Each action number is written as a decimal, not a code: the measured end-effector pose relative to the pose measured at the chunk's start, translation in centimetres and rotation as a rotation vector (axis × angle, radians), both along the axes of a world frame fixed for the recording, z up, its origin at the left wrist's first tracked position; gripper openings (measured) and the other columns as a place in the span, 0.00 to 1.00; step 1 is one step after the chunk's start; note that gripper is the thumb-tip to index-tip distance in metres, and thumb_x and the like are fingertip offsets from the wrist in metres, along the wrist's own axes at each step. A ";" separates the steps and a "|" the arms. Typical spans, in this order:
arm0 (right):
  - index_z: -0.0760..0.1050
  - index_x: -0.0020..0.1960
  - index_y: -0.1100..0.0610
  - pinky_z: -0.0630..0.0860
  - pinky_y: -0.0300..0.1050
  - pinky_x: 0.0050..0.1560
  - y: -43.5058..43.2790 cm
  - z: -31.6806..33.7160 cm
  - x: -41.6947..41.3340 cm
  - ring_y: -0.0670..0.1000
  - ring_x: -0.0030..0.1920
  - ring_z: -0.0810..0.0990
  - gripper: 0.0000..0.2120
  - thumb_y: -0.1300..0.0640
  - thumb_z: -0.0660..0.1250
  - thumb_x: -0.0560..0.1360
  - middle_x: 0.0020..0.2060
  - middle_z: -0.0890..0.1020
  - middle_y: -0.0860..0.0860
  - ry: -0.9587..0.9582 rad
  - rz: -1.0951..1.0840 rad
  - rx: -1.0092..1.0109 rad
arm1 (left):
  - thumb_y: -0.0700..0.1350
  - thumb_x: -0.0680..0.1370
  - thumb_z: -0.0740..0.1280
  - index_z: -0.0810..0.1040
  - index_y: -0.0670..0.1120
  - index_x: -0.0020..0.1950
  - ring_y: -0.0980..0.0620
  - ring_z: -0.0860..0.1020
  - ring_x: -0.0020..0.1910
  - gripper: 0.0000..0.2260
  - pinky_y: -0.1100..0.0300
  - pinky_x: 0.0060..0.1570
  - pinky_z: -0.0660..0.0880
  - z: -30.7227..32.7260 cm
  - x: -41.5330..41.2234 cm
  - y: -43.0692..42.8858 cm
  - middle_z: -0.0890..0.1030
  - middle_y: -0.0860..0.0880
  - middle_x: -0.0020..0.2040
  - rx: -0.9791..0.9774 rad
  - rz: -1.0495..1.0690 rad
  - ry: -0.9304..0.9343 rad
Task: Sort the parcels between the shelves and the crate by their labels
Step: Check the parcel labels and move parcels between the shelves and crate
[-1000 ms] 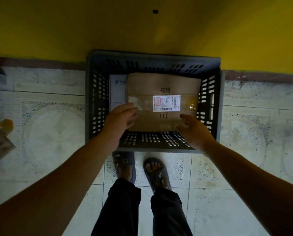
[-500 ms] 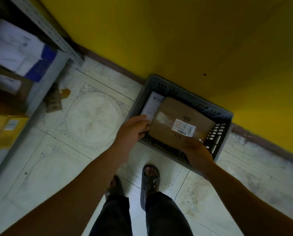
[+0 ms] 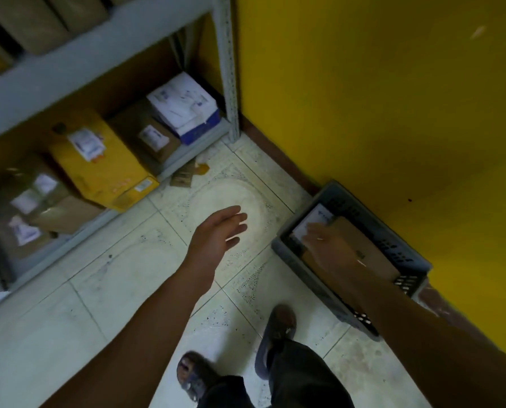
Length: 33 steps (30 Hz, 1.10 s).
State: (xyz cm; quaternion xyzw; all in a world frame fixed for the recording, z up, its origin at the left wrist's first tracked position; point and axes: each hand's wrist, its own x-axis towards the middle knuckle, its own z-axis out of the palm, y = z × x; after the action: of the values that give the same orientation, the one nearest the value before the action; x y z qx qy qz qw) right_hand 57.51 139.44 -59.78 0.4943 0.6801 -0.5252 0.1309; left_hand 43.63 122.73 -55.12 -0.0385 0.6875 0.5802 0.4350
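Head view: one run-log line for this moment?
brown parcel: in crate, overlapping white parcel | left hand: open, empty, over floor | right hand: blurred, open above crate

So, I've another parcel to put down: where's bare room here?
Bare floor tiles between the bottom shelf and the crate, under the left hand. The crate is filled by a brown parcel; the bottom shelf is packed with boxes.
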 end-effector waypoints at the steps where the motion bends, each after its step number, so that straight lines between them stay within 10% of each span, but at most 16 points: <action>1: 0.68 0.72 0.55 0.69 0.52 0.69 -1.3 1.2 -1.0 0.56 0.67 0.73 0.21 0.54 0.62 0.80 0.68 0.74 0.55 0.027 0.026 0.008 | 0.42 0.81 0.62 0.78 0.48 0.61 0.54 0.81 0.56 0.11 0.57 0.57 0.75 0.9 -0.6 -1.6 0.83 0.51 0.57 0.001 0.026 0.017; 20: 0.75 0.64 0.49 0.72 0.39 0.55 -37.6 24.5 -20.5 0.47 0.61 0.76 0.15 0.53 0.65 0.78 0.58 0.77 0.43 0.472 0.499 0.073 | 0.41 0.80 0.64 0.80 0.47 0.60 0.51 0.81 0.56 0.10 0.54 0.60 0.74 20.5 -8.3 -40.5 0.84 0.50 0.55 0.227 0.513 0.339; 33: 0.73 0.68 0.48 0.71 0.49 0.68 -56.2 31.4 -33.3 0.47 0.63 0.75 0.17 0.50 0.64 0.80 0.62 0.77 0.45 0.709 0.867 -0.031 | 0.42 0.78 0.66 0.80 0.49 0.58 0.51 0.81 0.56 0.10 0.54 0.61 0.74 27.5 -13.9 -57.1 0.84 0.50 0.55 0.163 0.781 0.540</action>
State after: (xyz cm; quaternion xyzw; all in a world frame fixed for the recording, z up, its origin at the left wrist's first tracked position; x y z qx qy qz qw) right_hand 24.23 83.25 -28.36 -0.0397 0.8158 -0.5673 0.1054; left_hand 29.72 65.65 -27.58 -0.1076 0.6621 0.7416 -0.0081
